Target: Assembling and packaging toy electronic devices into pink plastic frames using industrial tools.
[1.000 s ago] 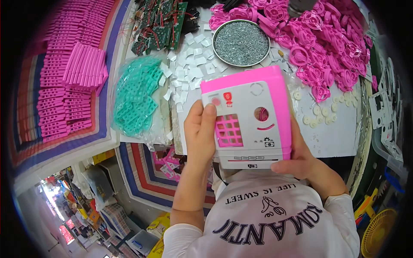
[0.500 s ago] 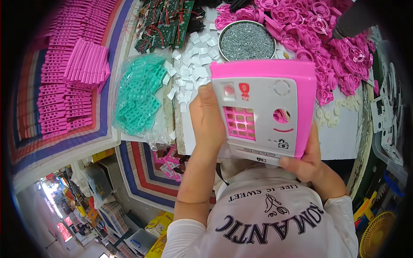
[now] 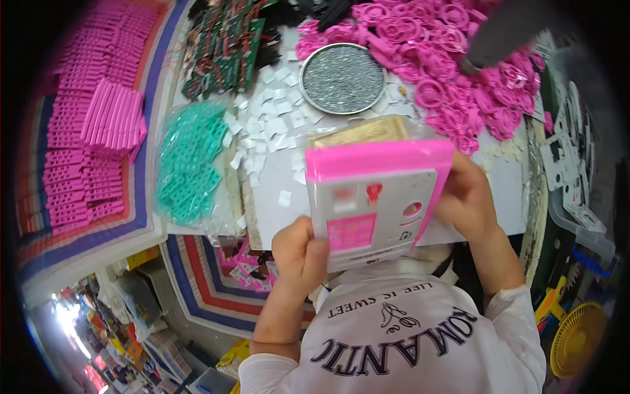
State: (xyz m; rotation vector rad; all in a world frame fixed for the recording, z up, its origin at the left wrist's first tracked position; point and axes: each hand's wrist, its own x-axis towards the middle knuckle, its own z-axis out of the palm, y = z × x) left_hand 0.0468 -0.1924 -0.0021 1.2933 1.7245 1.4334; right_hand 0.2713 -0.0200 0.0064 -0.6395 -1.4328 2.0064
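Note:
A pink-and-white plastic toy panel (image 3: pixel 387 190) is held tilted in front of my chest. Its white face has a pink keypad grid, a round hole and small printed icons. My left hand (image 3: pixel 296 253) is closed round its lower left edge, thumb bent at the front. At the right edge is my right hand (image 3: pixel 467 200), its fingers curled in behind the panel, partly hidden and blurred. Beyond the panel's top edge a flat gold-coloured piece (image 3: pixel 359 131) shows; its lower part is covered.
Just beyond stands a round tin of small screws (image 3: pixel 342 77). White square pieces (image 3: pixel 279 108) lie scattered left of it, beside bagged teal keypads (image 3: pixel 190 157) and circuit boards (image 3: pixel 226 49). Pink round parts (image 3: pixel 453 65) are heaped far right; pink strips (image 3: pixel 98 131) are stacked far left.
The panel has come down and slightly left, tipping further back. My left hand slid lower on its edge; my right hand moved from the bottom corner up the right side. The gold-coloured piece has come into view.

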